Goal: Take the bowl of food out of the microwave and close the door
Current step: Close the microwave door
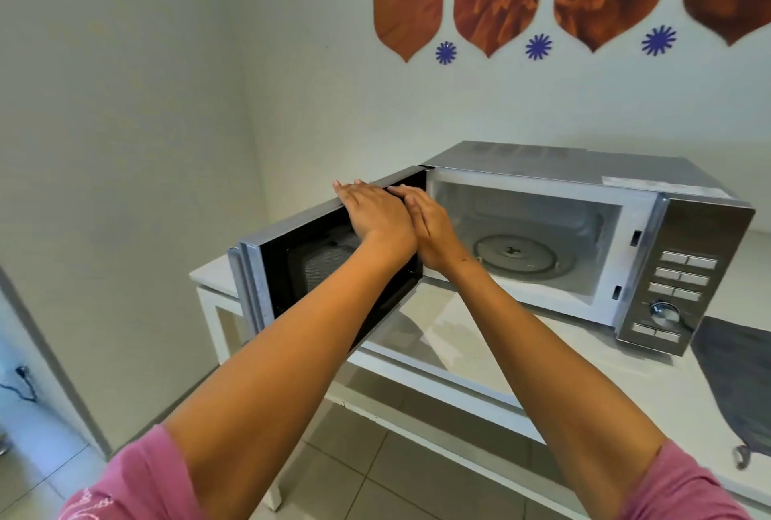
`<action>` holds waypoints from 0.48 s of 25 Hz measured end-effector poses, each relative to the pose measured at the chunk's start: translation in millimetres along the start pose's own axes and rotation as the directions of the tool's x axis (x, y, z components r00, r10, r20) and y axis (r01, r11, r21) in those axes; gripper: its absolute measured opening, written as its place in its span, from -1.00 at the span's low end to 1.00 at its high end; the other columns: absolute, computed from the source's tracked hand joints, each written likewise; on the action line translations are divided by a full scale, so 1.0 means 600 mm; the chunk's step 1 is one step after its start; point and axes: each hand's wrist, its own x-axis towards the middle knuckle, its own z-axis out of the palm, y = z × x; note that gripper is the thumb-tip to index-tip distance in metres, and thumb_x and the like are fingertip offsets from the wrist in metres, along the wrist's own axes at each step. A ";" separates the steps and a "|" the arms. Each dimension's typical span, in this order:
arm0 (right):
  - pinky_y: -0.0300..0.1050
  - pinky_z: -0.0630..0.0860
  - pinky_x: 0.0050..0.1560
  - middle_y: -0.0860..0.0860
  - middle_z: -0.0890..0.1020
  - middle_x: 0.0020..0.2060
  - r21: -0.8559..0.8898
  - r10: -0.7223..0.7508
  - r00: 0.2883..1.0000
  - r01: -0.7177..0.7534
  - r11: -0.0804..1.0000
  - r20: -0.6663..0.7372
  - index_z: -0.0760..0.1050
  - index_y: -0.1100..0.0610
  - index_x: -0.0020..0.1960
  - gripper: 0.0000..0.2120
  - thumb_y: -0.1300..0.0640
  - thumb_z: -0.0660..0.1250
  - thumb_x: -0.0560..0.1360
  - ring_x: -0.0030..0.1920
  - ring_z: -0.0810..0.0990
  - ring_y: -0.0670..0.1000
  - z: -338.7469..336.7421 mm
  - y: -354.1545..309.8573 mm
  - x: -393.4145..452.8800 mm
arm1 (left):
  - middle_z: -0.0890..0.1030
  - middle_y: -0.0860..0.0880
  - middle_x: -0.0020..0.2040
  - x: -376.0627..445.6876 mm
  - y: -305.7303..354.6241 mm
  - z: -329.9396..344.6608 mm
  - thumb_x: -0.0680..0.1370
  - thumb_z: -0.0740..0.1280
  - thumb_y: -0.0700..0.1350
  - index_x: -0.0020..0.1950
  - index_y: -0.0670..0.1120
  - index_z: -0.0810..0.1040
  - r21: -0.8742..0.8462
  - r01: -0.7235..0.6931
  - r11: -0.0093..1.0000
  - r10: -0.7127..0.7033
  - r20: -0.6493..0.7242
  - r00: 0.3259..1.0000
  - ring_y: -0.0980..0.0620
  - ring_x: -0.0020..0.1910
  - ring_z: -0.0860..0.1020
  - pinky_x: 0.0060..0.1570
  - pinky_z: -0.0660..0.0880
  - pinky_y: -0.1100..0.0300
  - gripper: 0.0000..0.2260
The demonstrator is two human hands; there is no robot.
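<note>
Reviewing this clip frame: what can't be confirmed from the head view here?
- Bowl of food: not in view; the microwave cavity shows only the turntable.
- Door window: partly covered by the left hand and right hand.
- Control panel button labels: too small.
- Grey cloth: cut off by the right edge.

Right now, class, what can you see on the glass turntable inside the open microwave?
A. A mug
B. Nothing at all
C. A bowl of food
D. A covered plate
B: the turntable inside the microwave lies bare, with no bowl on it, while both hands, left hand and right hand, rest flat on the top edge of the open door.
</note>
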 end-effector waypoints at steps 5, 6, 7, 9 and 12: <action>-0.06 0.49 0.27 -0.05 0.59 0.18 0.065 -0.026 0.998 0.030 0.997 -0.054 0.51 0.02 0.27 -0.71 0.06 0.06 0.70 0.22 0.56 -0.08 -0.006 -0.007 0.015 | 0.34 -0.26 0.45 0.015 -0.017 -0.049 0.63 0.11 0.04 0.50 -0.19 0.28 -0.236 -0.053 0.970 0.088 0.140 0.986 -0.31 0.44 0.28 0.45 0.18 -0.17 -0.50; 0.01 0.50 0.26 0.00 0.60 0.17 0.074 -0.027 0.997 0.032 0.997 -0.075 0.52 0.02 0.26 -0.73 0.13 0.09 0.70 0.21 0.57 -0.05 -0.009 -0.009 0.017 | 0.41 -0.20 0.40 0.016 -0.019 -0.059 0.62 0.13 0.02 0.47 -0.15 0.33 -0.272 -0.098 0.957 0.141 0.144 0.980 -0.26 0.40 0.34 0.41 0.27 -0.14 -0.54; 0.04 0.50 0.26 0.01 0.61 0.17 0.084 -0.021 0.995 0.030 0.996 -0.102 0.54 0.03 0.24 -0.73 0.16 0.10 0.69 0.20 0.58 -0.05 -0.013 -0.013 0.020 | 0.46 -0.15 0.32 0.014 -0.021 -0.070 0.60 0.14 -0.02 0.43 -0.14 0.37 -0.287 -0.152 0.946 0.199 0.139 0.970 -0.22 0.34 0.40 0.36 0.35 -0.10 -0.58; 0.00 0.48 0.30 -0.03 0.61 0.16 0.095 0.008 0.984 0.009 0.995 -0.177 0.57 0.07 0.23 -0.67 0.07 0.06 0.69 0.23 0.57 -0.06 -0.025 -0.021 0.023 | 0.48 -0.10 0.10 0.008 -0.025 -0.088 0.58 0.15 -0.11 0.36 -0.16 0.42 -0.268 -0.242 0.932 0.280 0.113 0.953 -0.15 0.20 0.48 0.19 0.45 0.05 -0.64; -0.24 0.43 0.31 -0.11 0.62 0.15 0.138 0.039 0.952 0.003 0.990 -0.303 0.58 0.10 0.24 -0.56 -0.05 -0.01 0.66 0.26 0.55 -0.13 -0.053 -0.038 0.025 | 0.52 -0.13 0.10 -0.007 -0.024 -0.106 0.57 0.17 -0.14 0.34 -0.17 0.43 -0.235 -0.293 0.927 0.318 0.075 0.945 -0.10 0.06 0.51 -0.05 0.40 0.13 -0.65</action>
